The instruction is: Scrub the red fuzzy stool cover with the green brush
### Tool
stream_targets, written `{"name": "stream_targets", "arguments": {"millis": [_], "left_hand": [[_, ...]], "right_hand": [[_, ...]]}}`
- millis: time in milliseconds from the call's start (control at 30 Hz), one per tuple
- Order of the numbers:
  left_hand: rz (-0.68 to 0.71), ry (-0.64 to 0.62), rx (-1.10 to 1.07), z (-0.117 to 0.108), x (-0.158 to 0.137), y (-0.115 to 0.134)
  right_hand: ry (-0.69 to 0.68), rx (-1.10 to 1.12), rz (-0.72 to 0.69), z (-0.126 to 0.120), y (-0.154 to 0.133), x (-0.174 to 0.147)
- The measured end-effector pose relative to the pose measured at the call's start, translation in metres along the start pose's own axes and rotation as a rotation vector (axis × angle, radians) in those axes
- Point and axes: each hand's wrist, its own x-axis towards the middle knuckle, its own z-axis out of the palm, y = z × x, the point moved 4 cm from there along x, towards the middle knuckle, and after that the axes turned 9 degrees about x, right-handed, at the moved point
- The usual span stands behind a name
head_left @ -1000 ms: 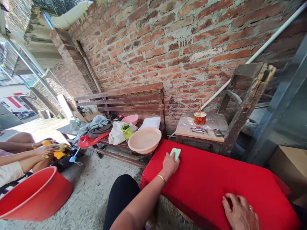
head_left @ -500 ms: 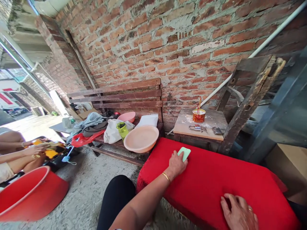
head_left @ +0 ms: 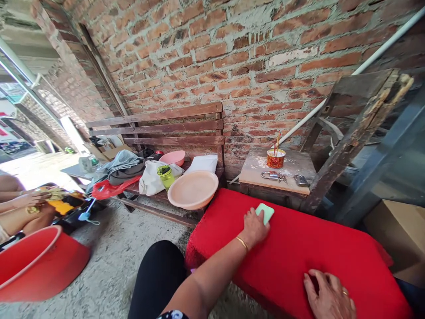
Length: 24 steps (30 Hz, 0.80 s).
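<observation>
My left hand, with a gold bangle at the wrist, is closed around a flat mint-green rectangular object. Rounded corners show beyond my fingers; its underside is hidden, so its exact kind is unclear. It is low over or against the red cloth that covers a long low surface. At the near right, my right hand rests on the same cloth, fingers spread and slightly bent. A ring is on one finger, and nothing is held there.
Beyond the cloth, a small wooden table bears an incense pot and padlocks. A pink basin, green bottle and bags occupy the bench. Left are a red tub and another person's hands.
My left hand and the mint-green object have shifted slightly rightward along the red cloth. My right hand stays in nearly the same place. The view has turned a little.
</observation>
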Motion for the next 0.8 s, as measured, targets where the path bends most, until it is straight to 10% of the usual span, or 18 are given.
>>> {"name": "stream_targets", "arguments": {"millis": [133,367,633,800], "left_hand": [[0.183,0.044,-0.006,0.01,-0.041,0.013],[-0.331,0.113,0.141,-0.016,-0.05,-0.117],[-0.056,0.176,0.095,0.017,-0.074,-0.053],[-0.246,0.261,0.164,-0.001,-0.085,-0.111]], "right_hand": [[-0.004,-0.009,-0.002,-0.004,-0.003,0.0],[0.06,0.026,-0.023,-0.007,-0.005,0.002],[0.124,0.04,-0.074,-0.002,0.003,0.001],[0.099,0.059,-0.048,0.001,0.002,0.003]]}}
